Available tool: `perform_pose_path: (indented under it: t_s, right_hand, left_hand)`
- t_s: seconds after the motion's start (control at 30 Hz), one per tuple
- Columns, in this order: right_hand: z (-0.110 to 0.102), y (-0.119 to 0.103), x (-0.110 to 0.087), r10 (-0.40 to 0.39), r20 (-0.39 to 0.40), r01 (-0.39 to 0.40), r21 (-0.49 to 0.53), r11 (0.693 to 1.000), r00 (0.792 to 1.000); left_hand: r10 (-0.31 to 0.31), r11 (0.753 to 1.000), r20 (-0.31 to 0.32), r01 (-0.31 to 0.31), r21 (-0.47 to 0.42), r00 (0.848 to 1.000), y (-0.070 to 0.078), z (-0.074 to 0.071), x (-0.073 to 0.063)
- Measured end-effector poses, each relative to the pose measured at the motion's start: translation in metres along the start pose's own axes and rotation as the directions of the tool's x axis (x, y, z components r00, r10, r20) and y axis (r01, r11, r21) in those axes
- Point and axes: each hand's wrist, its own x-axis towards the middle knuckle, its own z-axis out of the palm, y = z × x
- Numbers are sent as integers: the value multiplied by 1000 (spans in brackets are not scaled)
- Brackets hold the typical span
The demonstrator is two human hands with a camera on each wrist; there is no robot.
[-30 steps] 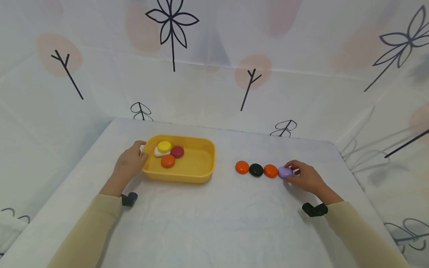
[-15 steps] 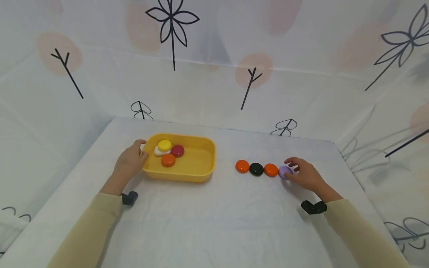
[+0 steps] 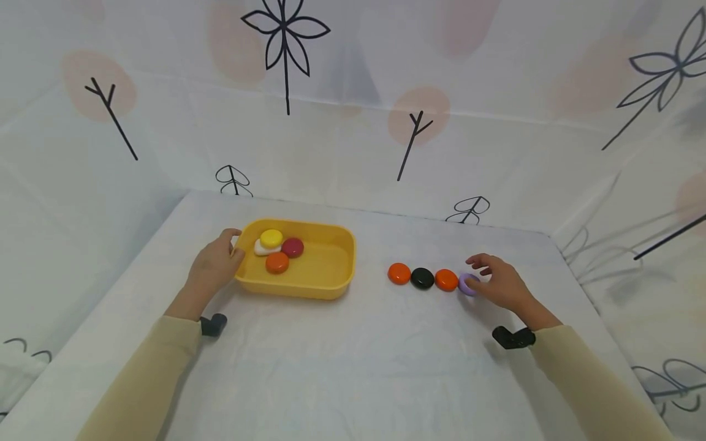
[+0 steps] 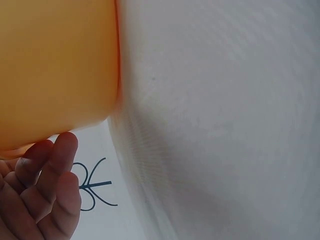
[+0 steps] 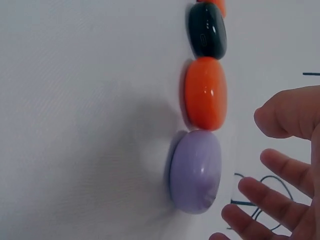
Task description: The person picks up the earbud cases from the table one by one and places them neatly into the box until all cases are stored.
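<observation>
My left hand (image 3: 214,263) holds the left end of a yellow tray (image 3: 336,269); in the left wrist view its fingers (image 4: 62,155) curl against the tray's outer wall. Inside the tray are a yellow disc (image 3: 271,239) on top of a white piece (image 3: 261,250), a dark red disc (image 3: 293,247) and an orange disc (image 3: 277,263). Right of the tray runs a touching row: an orange disc (image 3: 399,273), a black disc (image 3: 422,278), another orange disc (image 5: 206,94) and a lilac disc (image 5: 196,171). My right hand (image 3: 501,285) hovers beside the lilac disc, fingers spread and apart from it.
A white cloth (image 3: 353,361) covers the table. Patterned fabric walls (image 3: 342,147) close it in at the back and both sides. A dark wrist camera (image 3: 513,337) is strapped on the right wrist, and another dark camera (image 3: 213,325) on the left.
My right hand has let go of the lilac disc: its fingers have opened and lifted slightly away, leaving the disc at the row's right end. The left hand and tray stay put.
</observation>
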Motion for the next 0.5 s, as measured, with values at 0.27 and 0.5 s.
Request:
perform_pose_path:
  t_s: [0.27,0.5]
  right_hand:
    - [0,-4,2,11,-20,-10,11,1000,1000]
    - [2,-10,4,8,-34,-6,35,999,999]
  left_hand:
    - [-13,1000,13,12,9,1000,1,-2,-1]
    - [-12,1000,17,12,7,1000,1,-1,0]
